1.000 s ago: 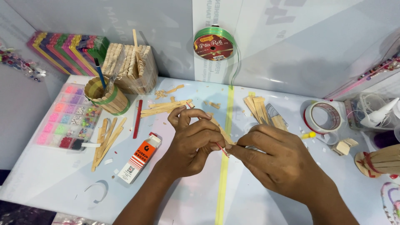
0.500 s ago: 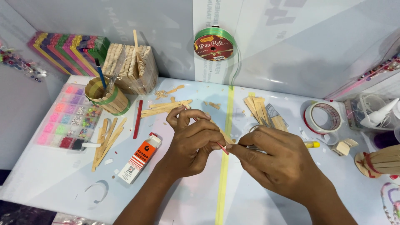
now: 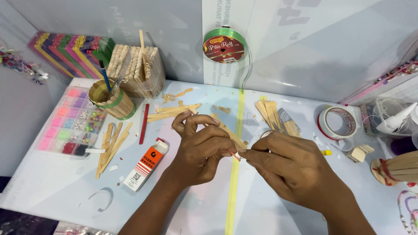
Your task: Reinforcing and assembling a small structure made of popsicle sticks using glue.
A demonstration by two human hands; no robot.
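My left hand (image 3: pixel 200 150) and my right hand (image 3: pixel 291 169) meet over the middle of a white table (image 3: pixel 56 187). Between their fingertips is a small red-and-white piece (image 3: pixel 235 154), pinched from both sides. A wooden stick (image 3: pixel 228 132) runs up and left from behind my left fingers; I cannot tell whether that hand holds it. A green-yellow ribbon strip (image 3: pixel 233 191) lies along the table under both hands.
Loose wooden sticks (image 3: pixel 111 146) and an orange-white glue box (image 3: pixel 146 164) lie left of the hands. A stick-built cup (image 3: pixel 111 99), bead tray (image 3: pixel 69 126) and red pencil (image 3: pixel 144 123) sit at the left. Tape roll (image 3: pixel 337 122) and more sticks (image 3: pixel 274 114) are at the right; a green ribbon spool (image 3: pixel 224 45) leans against the back wall.
Both hands stay together in the middle; the fingers shift slightly on the small piece. Nothing else on the table has moved.
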